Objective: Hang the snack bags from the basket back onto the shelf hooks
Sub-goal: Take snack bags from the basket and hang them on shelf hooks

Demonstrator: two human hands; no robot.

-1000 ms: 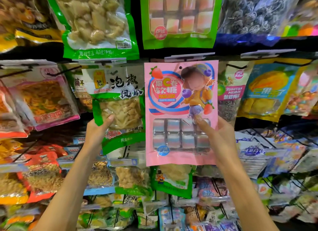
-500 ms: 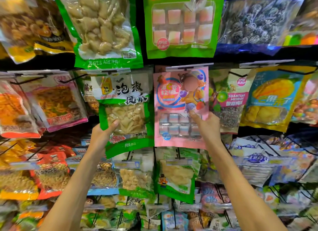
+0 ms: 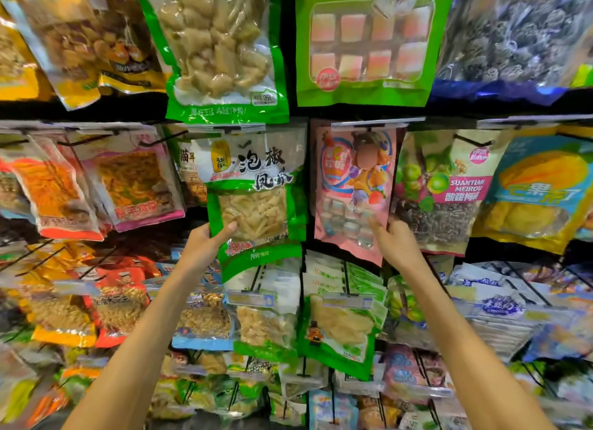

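My left hand (image 3: 205,246) grips the lower left edge of a green and white snack bag (image 3: 256,189) with pale pieces in its window; its top reaches the hook rail at mid-shelf. My right hand (image 3: 396,240) holds the lower right edge of a pink candy bag (image 3: 351,189) with a cartoon figure. The pink bag's top sits under a hook's price tag (image 3: 377,123), tilted back toward the shelf. Whether either bag is threaded on its hook is hidden.
Hanging snack bags fill the shelf wall: a green bag (image 3: 221,48) and a green candy bag (image 3: 365,41) above, a plum bag (image 3: 446,189) and yellow mango bag (image 3: 536,189) to the right, orange bags (image 3: 128,186) to the left. Black hooks with more bags jut out below.
The pink bag has moved away from me and up to the hook under the price tag. My right hand slid to its lower right edge. The left hand kept its grip on the green bag.
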